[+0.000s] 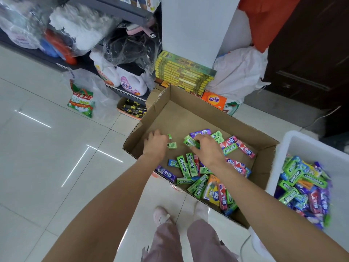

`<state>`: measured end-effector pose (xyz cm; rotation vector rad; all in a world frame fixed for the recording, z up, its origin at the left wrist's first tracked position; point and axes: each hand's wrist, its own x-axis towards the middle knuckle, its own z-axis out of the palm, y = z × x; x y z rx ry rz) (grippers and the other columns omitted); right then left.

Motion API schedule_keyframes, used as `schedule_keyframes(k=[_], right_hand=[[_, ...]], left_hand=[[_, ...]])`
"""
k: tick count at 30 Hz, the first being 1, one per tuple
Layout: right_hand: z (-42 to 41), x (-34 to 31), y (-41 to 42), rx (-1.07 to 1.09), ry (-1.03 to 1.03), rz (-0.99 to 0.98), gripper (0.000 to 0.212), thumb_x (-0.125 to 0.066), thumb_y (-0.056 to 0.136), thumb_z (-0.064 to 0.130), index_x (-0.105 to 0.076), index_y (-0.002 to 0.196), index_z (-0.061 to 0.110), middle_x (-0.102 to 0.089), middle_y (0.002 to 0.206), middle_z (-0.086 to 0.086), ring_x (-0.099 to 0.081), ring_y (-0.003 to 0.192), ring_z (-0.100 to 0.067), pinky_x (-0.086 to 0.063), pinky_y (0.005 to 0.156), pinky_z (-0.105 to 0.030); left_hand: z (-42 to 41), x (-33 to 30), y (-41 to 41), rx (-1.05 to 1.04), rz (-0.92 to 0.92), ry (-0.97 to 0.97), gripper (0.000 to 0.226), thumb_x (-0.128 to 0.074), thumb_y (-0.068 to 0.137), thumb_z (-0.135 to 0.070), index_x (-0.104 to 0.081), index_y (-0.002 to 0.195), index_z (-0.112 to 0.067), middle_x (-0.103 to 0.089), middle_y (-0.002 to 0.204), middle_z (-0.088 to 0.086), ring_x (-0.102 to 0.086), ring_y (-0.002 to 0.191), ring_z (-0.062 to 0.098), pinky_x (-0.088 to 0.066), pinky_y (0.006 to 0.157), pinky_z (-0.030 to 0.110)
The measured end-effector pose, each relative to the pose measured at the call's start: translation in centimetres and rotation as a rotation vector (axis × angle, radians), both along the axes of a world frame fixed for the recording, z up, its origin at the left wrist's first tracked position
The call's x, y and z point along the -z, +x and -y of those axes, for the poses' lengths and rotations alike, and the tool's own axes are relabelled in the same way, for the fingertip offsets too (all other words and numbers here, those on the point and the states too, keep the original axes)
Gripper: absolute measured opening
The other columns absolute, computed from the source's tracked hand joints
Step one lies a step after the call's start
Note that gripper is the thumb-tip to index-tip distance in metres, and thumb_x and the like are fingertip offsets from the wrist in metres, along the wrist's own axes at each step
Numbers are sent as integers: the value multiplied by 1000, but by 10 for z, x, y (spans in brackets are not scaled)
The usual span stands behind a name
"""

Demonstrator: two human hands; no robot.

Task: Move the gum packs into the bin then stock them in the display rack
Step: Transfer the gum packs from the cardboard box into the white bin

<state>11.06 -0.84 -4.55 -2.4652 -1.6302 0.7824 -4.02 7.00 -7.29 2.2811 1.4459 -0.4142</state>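
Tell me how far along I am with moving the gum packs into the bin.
Partly done. The white bin already holds a pile of mixed packs. In hand: the left hand and right hand are both in the cardboard box, each gripping green gum packs. Left: many packs still lie in the box, and no display rack is in view, so stocking hasn't started.

white bin (283,163) cut off at right; left hand (155,141) hides its fingertips.

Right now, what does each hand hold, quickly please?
Left hand: its grip is closed on small green gum packs in the cardboard box.
Right hand: its grip is closed on a green gum pack.
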Motion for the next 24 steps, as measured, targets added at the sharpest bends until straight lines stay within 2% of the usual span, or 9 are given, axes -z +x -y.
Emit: schedule_keyframes(k=[3, 6, 11, 14, 16, 17, 19, 22, 24], right_hand=[[9, -4, 2, 59, 32, -38, 30, -58, 92, 26, -57, 118, 11, -56, 116, -9, -58, 102, -28, -50, 80, -38], [21, -9, 6, 124, 67, -101, 28, -59, 91, 24, -58, 116, 12, -58, 114, -8, -58, 98, -26, -50, 81, -39], [43, -27, 25, 239, 175, -192, 15, -59, 90, 25, -59, 95, 11, -59, 87, -7, -55, 75, -22, -43, 64, -32], [69, -43, 47, 326, 254, -227, 19, -59, 90, 27, -58, 96, 8, -58, 87, -5, -54, 81, -19, -43, 71, -33], [92, -53, 67, 403, 315, -228, 17, -59, 90, 28, -53, 94, 12, -58, 91, -5, -53, 84, -19, -40, 71, -31], [106, -56, 78, 443, 343, -236, 16, -59, 90, 27, -50, 92, 13, -58, 90, -5, -54, 83, -20, -37, 69, -29], [136, -64, 105, 511, 379, -261, 15, -59, 90, 24, -47, 92, 14, -55, 85, -3, -53, 78, -20, -33, 64, -26], [188, -66, 147, 570, 359, -233, 19, -60, 90, 21, -51, 100, 7, -54, 82, -4, -51, 78, -23, -28, 62, -28], [221, -62, 174, 613, 330, -231, 27, -61, 89, 19, -52, 108, 2, -60, 92, -12, -55, 83, -27, -34, 65, -30]], left_hand=[[5, -6, 2, -21, 78, -15, 30, -56, 93, -19, -57, 123, -18, -44, 123, 14, -41, 119, 33, -39, 98, 47], [15, -18, 9, -83, 243, -39, 30, -61, 89, -22, -60, 119, -20, -44, 122, 15, -46, 113, 32, -43, 97, 43], [46, -55, 30, -156, 521, -62, 29, -67, 85, -21, -64, 113, -20, -48, 112, 9, -53, 99, 23, -39, 91, 27], [72, -72, 57, -163, 580, -131, 22, -65, 87, -25, -65, 109, -21, -56, 94, 12, -53, 78, 18, -45, 77, 27], [95, -82, 83, -150, 647, -172, 20, -64, 87, -21, -66, 106, -17, -63, 96, 16, -53, 67, 17, -46, 64, 26], [107, -86, 97, -132, 682, -182, 19, -64, 87, -20, -66, 106, -15, -64, 102, 15, -57, 73, 16, -48, 68, 26], [133, -92, 131, -89, 721, -198, 21, -65, 87, -20, -65, 106, -13, -61, 112, 10, -57, 99, 23, -47, 83, 31], [172, -89, 184, 6, 703, -212, 19, -66, 86, -21, -65, 103, -11, -63, 102, 16, -55, 98, 34, -40, 77, 30], [197, -83, 216, 38, 646, -219, 20, -65, 87, -25, -63, 104, -15, -60, 104, 18, -54, 100, 35, -40, 79, 31]])
